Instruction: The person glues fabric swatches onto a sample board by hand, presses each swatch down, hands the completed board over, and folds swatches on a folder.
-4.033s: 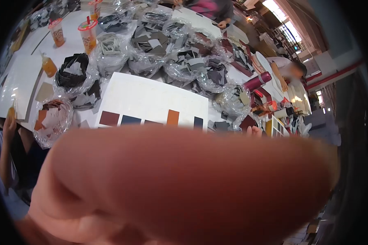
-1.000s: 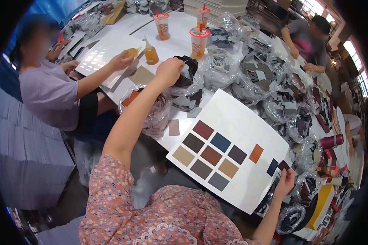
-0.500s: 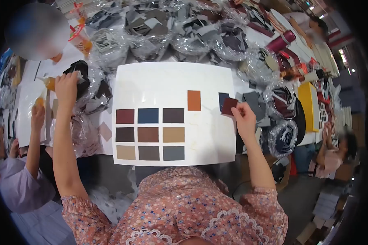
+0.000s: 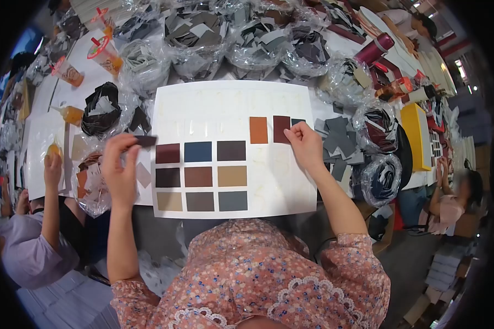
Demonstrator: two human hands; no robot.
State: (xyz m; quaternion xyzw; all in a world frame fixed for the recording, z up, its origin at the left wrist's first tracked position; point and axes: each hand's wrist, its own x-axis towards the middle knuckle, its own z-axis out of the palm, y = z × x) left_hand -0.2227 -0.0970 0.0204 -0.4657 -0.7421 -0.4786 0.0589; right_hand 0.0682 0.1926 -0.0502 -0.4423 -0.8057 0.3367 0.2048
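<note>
A white sheet (image 4: 203, 101) lies in front of me with rows of coloured swatches at its lower left, among them a blue swatch (image 4: 197, 151) and a tan swatch (image 4: 232, 176). Between the fingers of my left hand (image 4: 121, 170) is a dark swatch (image 4: 146, 141), just above the sheet's left edge. My right hand (image 4: 306, 147) has its fingertips closed on the edge of a maroon swatch (image 4: 280, 130), which is at the sheet's right side. Beside it is an orange swatch (image 4: 258, 130). A navy swatch (image 4: 298, 122) is partly hidden behind my right hand.
Plastic-wrapped bundles of swatches (image 4: 195, 33) line the table's back. Left stand a glue bottle (image 4: 70, 114), a black bundle (image 4: 101, 109) and drink cups (image 4: 105, 54). Loose grey swatches (image 4: 340, 137) and a yellow box (image 4: 414, 137) are right. A co-worker's hand (image 4: 52, 167) holds another bottle.
My left hand has come from near the glue bottle to the sheet's left edge, now with a dark swatch. My right hand has moved the maroon swatch left and up, nearer the orange one.
</note>
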